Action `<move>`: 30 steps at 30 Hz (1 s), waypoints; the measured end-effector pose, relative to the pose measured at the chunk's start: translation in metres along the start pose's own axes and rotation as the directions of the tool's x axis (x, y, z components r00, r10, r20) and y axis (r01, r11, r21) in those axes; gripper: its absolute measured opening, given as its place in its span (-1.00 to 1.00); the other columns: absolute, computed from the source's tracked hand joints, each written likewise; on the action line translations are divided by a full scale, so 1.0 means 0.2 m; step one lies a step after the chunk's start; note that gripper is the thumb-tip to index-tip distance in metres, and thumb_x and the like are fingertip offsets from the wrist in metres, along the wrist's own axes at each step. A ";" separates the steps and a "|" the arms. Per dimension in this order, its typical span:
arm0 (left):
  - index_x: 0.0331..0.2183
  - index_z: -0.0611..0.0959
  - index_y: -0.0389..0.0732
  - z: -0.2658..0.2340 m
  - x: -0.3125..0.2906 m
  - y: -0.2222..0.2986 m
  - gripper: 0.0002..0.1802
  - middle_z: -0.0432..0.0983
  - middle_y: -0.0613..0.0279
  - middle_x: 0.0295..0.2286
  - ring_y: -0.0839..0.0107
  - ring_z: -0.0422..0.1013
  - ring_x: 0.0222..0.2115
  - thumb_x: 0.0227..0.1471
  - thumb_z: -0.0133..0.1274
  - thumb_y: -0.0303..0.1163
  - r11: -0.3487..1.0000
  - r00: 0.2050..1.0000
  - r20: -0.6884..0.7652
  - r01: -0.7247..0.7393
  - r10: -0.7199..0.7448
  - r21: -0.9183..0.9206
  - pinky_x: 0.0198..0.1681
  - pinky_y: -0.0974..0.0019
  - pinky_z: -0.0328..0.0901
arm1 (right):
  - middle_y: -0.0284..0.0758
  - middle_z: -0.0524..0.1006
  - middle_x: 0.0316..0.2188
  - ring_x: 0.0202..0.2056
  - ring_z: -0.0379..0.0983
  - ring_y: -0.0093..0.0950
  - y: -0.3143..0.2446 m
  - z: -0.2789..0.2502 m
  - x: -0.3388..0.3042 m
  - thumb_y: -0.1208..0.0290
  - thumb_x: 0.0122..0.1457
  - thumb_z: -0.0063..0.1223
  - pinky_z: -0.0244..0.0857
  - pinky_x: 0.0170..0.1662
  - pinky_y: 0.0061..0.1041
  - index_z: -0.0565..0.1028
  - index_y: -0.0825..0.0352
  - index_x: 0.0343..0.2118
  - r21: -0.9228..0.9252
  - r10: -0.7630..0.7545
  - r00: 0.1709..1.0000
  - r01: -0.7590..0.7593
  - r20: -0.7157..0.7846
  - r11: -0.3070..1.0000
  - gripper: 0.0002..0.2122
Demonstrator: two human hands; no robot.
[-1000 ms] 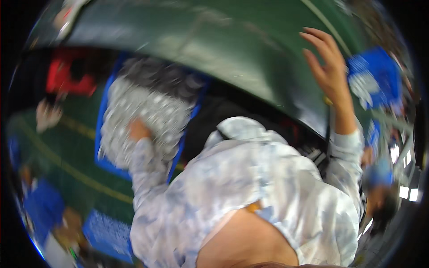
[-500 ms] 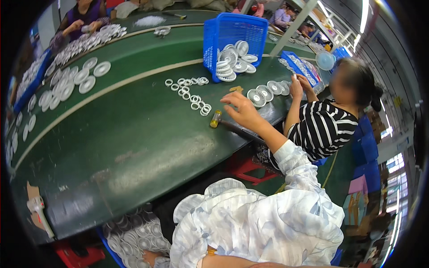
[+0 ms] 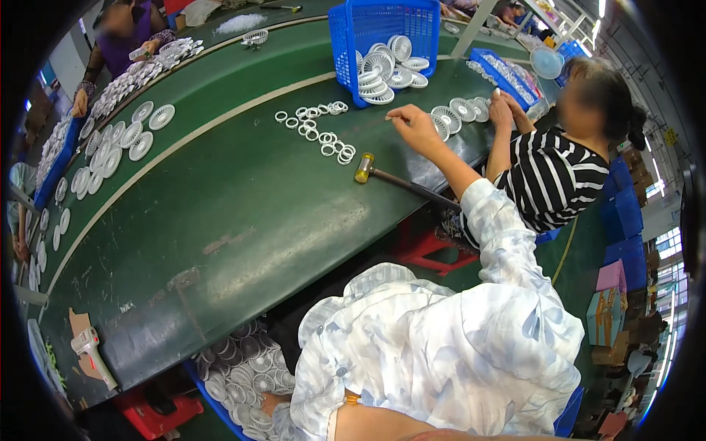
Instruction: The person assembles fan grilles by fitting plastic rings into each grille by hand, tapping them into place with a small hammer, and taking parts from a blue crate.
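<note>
The left hand [image 3: 275,403] reaches down among white slotted discs [image 3: 257,366] in a blue crate [image 3: 209,400] below the near edge of the desk [image 3: 279,213]. It touches them, but its fingers are mostly hidden, so I cannot tell whether it grasps one. The discs, too many and too overlapped to count, lie tilted at many angles; being round, they have no long axis.

On the desk's near left, one white handheld tool [image 3: 87,342] rests on cardboard [image 3: 79,321], its length slanting toward the near edge. Farther up lies one hammer [image 3: 364,168], yellow head to the left, handle running rightward and nearer.

The right hand [image 3: 419,131] hangs over the desk beyond the hammer, fingers partly bent and pointing left; I cannot tell whether anything is pinched in the fingertips. Left of it lie white rings [image 3: 327,149], well over a dozen. Behind it, at least four flat discs [image 3: 462,109] form a row toward a co-worker [image 3: 555,162]. Farther off, one blue basket [image 3: 343,51] opens toward the near side with about ten discs.
</note>
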State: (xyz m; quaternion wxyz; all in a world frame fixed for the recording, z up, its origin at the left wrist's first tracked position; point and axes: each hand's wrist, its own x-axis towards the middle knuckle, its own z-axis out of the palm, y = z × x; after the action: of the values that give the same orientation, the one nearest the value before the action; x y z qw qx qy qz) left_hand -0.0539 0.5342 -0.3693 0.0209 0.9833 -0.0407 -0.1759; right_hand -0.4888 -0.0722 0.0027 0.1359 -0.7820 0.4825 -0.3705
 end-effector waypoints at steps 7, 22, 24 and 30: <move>0.16 0.31 -0.14 -0.06 -0.18 -0.36 0.04 0.53 -0.16 -0.14 -0.21 0.47 -0.14 -0.42 0.40 -0.28 0.996 0.998 0.050 -0.031 0.027 0.086 -0.05 -0.06 0.36 | -0.17 0.56 -0.31 -0.31 0.52 -0.34 -0.05 0.11 0.05 0.38 0.09 0.15 0.40 -0.19 -0.42 0.59 0.35 -0.18 0.036 -0.015 0.979 0.008 0.203 0.999 -0.76; 0.25 0.22 -0.01 -0.26 -0.41 -0.06 -0.11 0.42 -0.14 0.03 -0.04 0.40 0.02 -0.11 0.15 -0.10 0.948 0.937 0.187 0.262 -0.295 0.182 0.04 0.04 0.34 | -0.02 0.40 0.09 0.07 0.37 -0.12 -0.16 0.36 0.09 0.02 0.13 0.17 0.26 0.11 -0.26 0.32 0.26 0.21 -0.282 -0.096 0.868 0.261 0.488 0.923 -0.36; 0.26 0.17 0.18 -0.26 -0.37 -0.07 0.00 0.25 -0.17 0.14 -0.14 0.29 0.11 -0.19 0.27 -0.09 0.940 0.895 0.290 0.331 -0.340 0.080 0.16 -0.02 0.22 | -0.11 0.48 0.03 -0.02 0.44 -0.35 0.00 0.38 0.18 0.14 0.17 0.18 0.30 0.05 -0.42 0.29 0.31 0.22 -0.002 -0.204 0.811 0.245 0.548 0.969 -0.39; 0.21 0.27 -0.05 -0.20 -0.44 -0.39 0.05 0.56 -0.12 -0.15 0.06 0.53 -0.16 -0.36 0.34 -0.19 0.929 0.957 0.245 0.226 -0.156 -0.291 -0.04 0.15 0.39 | -0.57 0.27 -0.56 -0.49 0.13 -0.73 0.11 0.44 0.28 0.22 0.23 0.16 0.02 -0.44 -0.72 0.33 0.24 0.23 -0.045 -0.055 0.767 0.109 0.640 0.993 -0.47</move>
State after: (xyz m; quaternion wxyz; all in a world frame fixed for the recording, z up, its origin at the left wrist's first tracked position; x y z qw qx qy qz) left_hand -0.1169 0.6197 -0.3063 0.1563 0.9412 0.0824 -0.2879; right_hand -0.4257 -0.1441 -0.0451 0.2436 -0.8863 0.3876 -0.0698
